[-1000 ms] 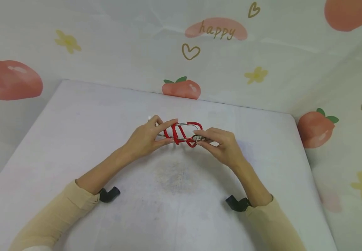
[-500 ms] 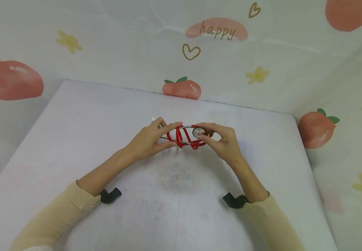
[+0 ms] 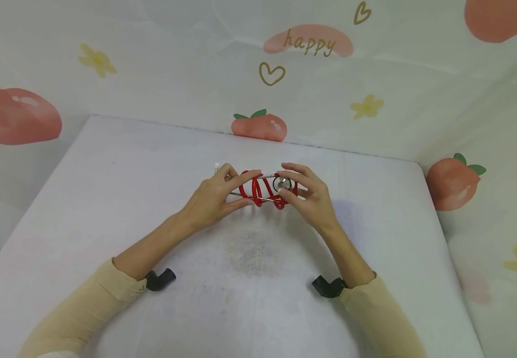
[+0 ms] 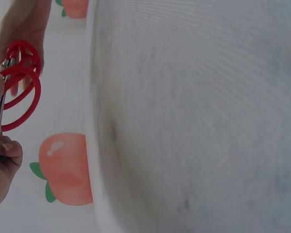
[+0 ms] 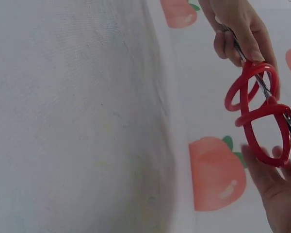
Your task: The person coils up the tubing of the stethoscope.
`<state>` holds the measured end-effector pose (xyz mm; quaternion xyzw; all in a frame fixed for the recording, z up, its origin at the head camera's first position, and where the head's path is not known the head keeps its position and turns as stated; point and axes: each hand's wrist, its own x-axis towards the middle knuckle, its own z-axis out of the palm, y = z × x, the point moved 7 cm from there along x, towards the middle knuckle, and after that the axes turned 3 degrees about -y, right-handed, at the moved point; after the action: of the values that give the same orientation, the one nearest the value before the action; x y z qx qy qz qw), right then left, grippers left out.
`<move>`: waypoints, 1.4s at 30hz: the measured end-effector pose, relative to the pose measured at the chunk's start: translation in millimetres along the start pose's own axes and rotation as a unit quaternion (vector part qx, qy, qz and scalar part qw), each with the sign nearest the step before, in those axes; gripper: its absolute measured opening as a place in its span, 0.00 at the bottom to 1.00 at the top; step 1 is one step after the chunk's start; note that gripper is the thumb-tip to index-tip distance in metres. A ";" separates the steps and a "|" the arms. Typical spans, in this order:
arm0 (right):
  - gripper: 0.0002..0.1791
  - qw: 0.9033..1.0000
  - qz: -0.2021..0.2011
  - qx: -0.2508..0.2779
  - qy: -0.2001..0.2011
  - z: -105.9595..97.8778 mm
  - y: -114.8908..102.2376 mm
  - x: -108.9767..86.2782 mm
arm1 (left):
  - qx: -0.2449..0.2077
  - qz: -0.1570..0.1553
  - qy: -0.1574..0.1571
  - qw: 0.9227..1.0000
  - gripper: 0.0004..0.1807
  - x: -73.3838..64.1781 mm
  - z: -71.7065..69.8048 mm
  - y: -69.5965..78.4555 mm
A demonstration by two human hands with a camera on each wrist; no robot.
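Observation:
A stethoscope (image 3: 256,192) with red tubing is held above the table, its tubing wound in loops around the metal ear tubes. My left hand (image 3: 212,200) grips the ear-tube end between thumb and fingers; a white eartip shows beyond the knuckles. With thumb and fingers my right hand (image 3: 315,201) pinches the round metal chest piece (image 3: 282,183) at the coil's right end. In the left wrist view, red loops (image 4: 37,94) hang beside the fingers. The right wrist view shows the coiled tubing (image 5: 257,114) between both hands, the chest piece partly cut off by the frame edge.
The white-covered table (image 3: 249,308) lies beneath both hands. A pale backdrop (image 3: 173,64) printed with fruit, flowers and hearts rises behind its back edge and along the right side. Black angled mounts (image 3: 161,279) sit at both wrists.
My right hand has shifted slightly left and brought the chest piece up against the coiled tubing, its round face turning into view. Its upper fingers have spread. The left hand keeps its grip.

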<state>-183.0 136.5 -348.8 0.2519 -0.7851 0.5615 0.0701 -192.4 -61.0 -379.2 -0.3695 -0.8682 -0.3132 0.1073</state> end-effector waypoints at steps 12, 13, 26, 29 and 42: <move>0.18 0.998 0.035 0.046 0.013 -0.3 25.8 -1.2 | -0.010 -0.006 -0.006 1.000 0.37 1.3 3.0 -2.4; 0.18 0.998 0.038 0.055 0.013 0.0 30.9 -1.3 | -0.010 -0.005 -0.005 1.000 0.37 1.5 2.9 -2.4; 0.16 0.992 0.047 0.121 0.002 5.1 58.9 -6.6 | -0.014 -0.001 -0.009 1.000 0.37 -1.2 5.6 -4.1; 0.16 0.990 0.054 0.128 0.003 6.2 60.1 -7.3 | -0.015 -0.001 -0.009 1.000 0.37 -1.1 5.6 -3.9; 0.11 0.987 0.070 0.147 -0.001 10.5 62.0 -6.1 | -0.018 -0.002 -0.017 1.000 0.39 -1.3 6.4 -4.0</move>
<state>-205.3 143.8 -407.5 0.2045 -0.7095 0.6743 -0.0085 -194.0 -59.9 -386.5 -0.3750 -0.8649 -0.3228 0.0849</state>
